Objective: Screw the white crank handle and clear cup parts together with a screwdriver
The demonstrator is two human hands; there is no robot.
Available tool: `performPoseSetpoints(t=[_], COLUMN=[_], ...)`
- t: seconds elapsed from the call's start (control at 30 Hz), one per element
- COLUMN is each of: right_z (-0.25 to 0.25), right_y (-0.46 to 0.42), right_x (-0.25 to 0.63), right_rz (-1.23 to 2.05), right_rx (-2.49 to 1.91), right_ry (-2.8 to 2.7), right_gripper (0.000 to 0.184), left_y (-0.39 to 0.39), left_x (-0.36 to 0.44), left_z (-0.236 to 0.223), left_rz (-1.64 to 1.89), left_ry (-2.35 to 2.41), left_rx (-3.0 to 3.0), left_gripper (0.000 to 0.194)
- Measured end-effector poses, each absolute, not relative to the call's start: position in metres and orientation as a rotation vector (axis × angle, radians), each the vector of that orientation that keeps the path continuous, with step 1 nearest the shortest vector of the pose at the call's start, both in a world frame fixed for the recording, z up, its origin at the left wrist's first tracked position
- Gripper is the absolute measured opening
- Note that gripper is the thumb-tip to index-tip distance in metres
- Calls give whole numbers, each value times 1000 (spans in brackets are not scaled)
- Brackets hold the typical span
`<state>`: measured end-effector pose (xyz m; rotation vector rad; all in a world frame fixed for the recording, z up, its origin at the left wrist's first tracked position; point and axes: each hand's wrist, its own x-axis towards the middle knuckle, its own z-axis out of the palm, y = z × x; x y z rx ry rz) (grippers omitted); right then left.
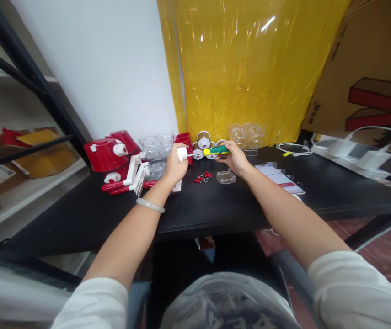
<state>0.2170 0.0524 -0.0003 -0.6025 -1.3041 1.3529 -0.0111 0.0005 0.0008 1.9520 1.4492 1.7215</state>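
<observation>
My right grip [235, 157] is closed around the green-and-yellow handle of a screwdriver [216, 151], held roughly level, shaft pointing left. My left grip [177, 165] is closed on a small white plastic piece [182, 154], raised above the counter [195, 212] over its middle, toward the back edge. The shaft reaches the white piece; whether the tip sits in a screw head I cannot tell.

Progress, in my judgement: partway through one fastening, with the larger share of assembly outstanding. No finished unit is identified.

Just below the grips, midway between the counter's front and back edges, lies a loose cluster of small red parts [205, 177]. To its right, apart from it, a clear plastic plate [226, 177] lies flat. Behind the screwdriver stand metal-rimmed cylinders [203, 139], partly hidden by it.

Toward the counter's back left corner I record red housings [105, 153] bearing white knobs, with red handles [115, 187] and white brackets [133, 176] before them; clear round cups [157, 146] sit just beside. More clear cups [248, 132] stand at the back edge, right of centre.

Farther right lies a tablet [281, 178], lit; a power strip [348, 161] occupies the back right corner.
</observation>
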Motion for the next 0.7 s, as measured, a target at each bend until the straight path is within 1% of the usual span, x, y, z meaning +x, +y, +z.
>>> performPoseSetpoints(t=[0.17, 0.33, 0.43, 0.5, 0.53, 0.63, 0.7], right_z=[1, -4, -6, -6, -5, -2, -1], right_y=[51, 55, 58, 59, 59, 59, 57], right_x=[217, 216, 216, 215, 215, 216, 216], right_rz=[1339, 1253, 1229, 1266, 1290, 1331, 1337], right_rx=[-591, -672, -731, -732, -718, -664, -649], right_ry=[-1359, -1375, -1389, -1356, -1331, -1279, -1283], right_gripper=[39, 51, 53, 50, 45, 24, 16], left_y=[-4, -12, -12, -10, -8, -3, -1], left_x=[-10, -9, -8, -8, -8, -10, -11], left_z=[6, 9, 8, 7, 6, 2, 1], left_rz=[1694, 1675, 1710, 1707, 1701, 1697, 1703], left_ry=[1465, 1479, 1458, 1441, 1432, 1431, 1452], left_rx=[1934, 2100, 2121, 2123, 2119, 2054, 1999], left_gripper=[53, 53, 55, 54, 54, 53, 54])
